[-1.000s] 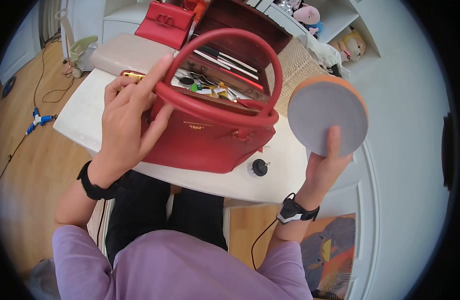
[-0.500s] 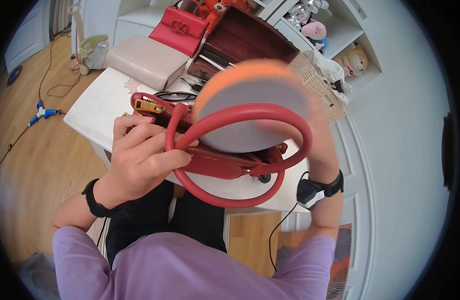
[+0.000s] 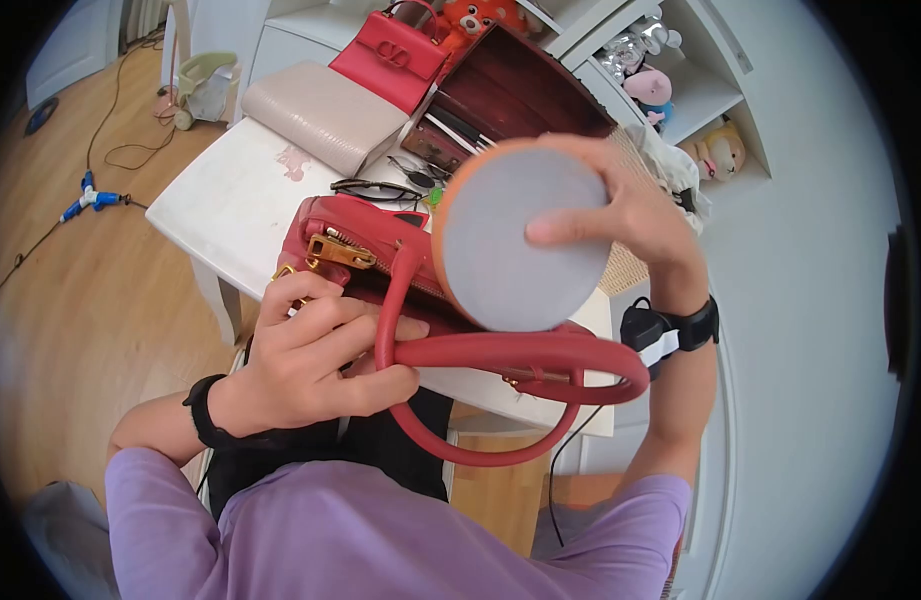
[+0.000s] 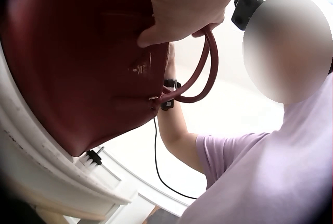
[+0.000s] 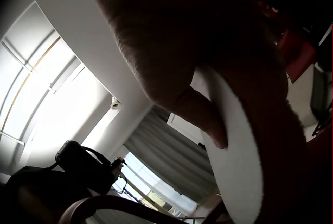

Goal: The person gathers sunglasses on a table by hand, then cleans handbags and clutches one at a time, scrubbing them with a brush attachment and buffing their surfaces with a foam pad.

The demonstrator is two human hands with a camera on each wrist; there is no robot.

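Observation:
The red handbag (image 3: 355,225) stands at the table's near edge, its zipped top parted. My left hand (image 3: 310,350) grips the bag's near top edge beside a handle; in the left wrist view that hand (image 4: 192,5) lies over the bag's front (image 4: 78,67). My right hand (image 3: 630,215) pinches a round grey disc with an orange rim (image 3: 525,240), thumb on the grey face, over the bag's opening. The red handles (image 3: 510,350) lean toward me. In the right wrist view the thumb presses the disc's pale face (image 5: 234,156).
On the white table (image 3: 215,200) lie a beige clutch (image 3: 325,115), sunglasses (image 3: 380,190) and a small red bag (image 3: 390,55). An open dark red case (image 3: 520,80) with items inside stands behind. Shelves with plush toys (image 3: 720,150) are at the back right.
My right hand has brought the disc from the right side to over the handbag's opening. The handbag has tipped toward me, its handles swinging nearer, with my left hand still on it.

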